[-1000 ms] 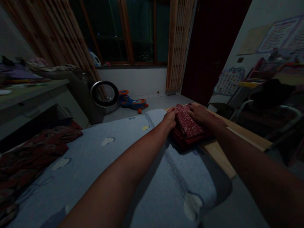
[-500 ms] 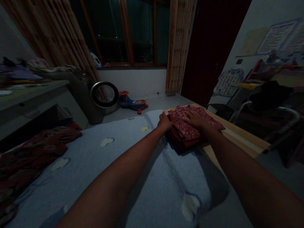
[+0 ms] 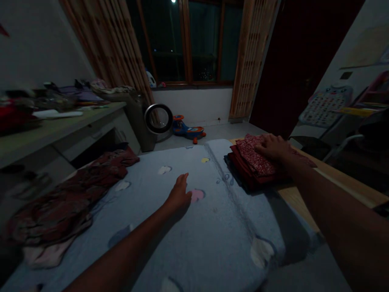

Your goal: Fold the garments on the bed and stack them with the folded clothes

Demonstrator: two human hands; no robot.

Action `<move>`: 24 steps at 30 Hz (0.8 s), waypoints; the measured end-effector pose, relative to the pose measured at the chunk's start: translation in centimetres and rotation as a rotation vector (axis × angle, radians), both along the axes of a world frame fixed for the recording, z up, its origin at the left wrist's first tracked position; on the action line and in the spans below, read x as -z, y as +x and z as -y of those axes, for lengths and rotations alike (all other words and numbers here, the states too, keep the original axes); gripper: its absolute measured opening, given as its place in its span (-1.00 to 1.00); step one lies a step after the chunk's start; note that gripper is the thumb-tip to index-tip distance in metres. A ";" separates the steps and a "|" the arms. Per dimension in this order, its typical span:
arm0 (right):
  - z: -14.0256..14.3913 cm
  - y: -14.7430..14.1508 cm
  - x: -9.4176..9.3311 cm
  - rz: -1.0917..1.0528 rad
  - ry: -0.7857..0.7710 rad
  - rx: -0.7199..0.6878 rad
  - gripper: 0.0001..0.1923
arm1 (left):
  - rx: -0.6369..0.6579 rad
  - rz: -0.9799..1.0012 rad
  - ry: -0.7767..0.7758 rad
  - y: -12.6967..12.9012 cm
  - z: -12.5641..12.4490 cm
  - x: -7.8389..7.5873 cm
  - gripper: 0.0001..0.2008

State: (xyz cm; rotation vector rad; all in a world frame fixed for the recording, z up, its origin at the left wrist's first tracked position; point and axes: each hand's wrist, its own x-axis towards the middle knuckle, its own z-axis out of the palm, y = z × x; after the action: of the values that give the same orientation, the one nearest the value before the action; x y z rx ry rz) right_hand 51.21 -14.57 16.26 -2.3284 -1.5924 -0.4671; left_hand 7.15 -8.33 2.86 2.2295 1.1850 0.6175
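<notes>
The folded red cloth (image 3: pixel 254 159), a small-patterned piece, tops a low stack of darker red folded pieces (image 3: pixel 243 172) at the far right edge of the blue blanket (image 3: pixel 209 227), where the blanket meets the bare wooden board (image 3: pixel 306 194). Your right hand (image 3: pixel 273 147) lies flat on that top piece, palm down, fingers spread and pointing left; it presses on the cloth and grips nothing. Your left hand (image 3: pixel 180 194) is well apart from the stack, out over the middle of the blanket, open with the fingers loosely together and pointing away from you, holding nothing. Whether its palm touches the blanket or hangs just above it, you cannot tell in this dim light. Just beside its fingertips sits a pink patch (image 3: pixel 197 195) printed on the blanket.

A heap of unfolded dark red clothes (image 3: pixel 75 194) lies along the blanket's left edge, well apart from both hands. Beyond it a long counter (image 3: pixel 60 127) carries blurred clutter. On the floor past the far end of the blanket stand a grey machine with a round door (image 3: pixel 152 121) and, near it under the window (image 3: pixel 194 44), a blue and orange ride-on toy (image 3: pixel 187 129).
</notes>
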 end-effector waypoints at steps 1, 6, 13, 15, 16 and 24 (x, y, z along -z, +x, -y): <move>0.4 -1.4 -0.7 0.014 0.067 0.060 -0.25 | -0.033 -0.028 0.022 -1.9 0.4 0.3 -0.21; 1.9 -11.8 -0.1 -0.010 0.267 -0.175 -0.37 | -0.226 -0.159 0.046 -9.4 2.0 0.7 -0.26; 1.0 -28.4 10.5 -0.286 -0.038 -0.537 -0.57 | -0.458 -0.364 0.025 -16.1 2.4 1.0 -0.43; 0.7 -32.1 12.8 -0.315 -0.082 -0.570 -0.60 | -0.528 -0.409 0.052 -18.1 2.3 0.8 -0.46; 0.6 -33.6 13.8 -0.322 -0.093 -0.581 -0.59 | -0.564 -0.429 0.086 -19.2 2.3 0.6 -0.47; 0.7 -36.7 16.7 -0.320 -0.051 -0.617 -0.66 | -0.884 -0.559 0.354 -26.9 2.4 -2.2 -0.69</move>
State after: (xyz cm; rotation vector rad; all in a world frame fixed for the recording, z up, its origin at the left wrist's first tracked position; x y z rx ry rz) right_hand 14.49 -15.27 -0.47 -1.6899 -2.0283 0.0836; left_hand -19.74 -10.70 5.08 2.1344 2.5744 0.5521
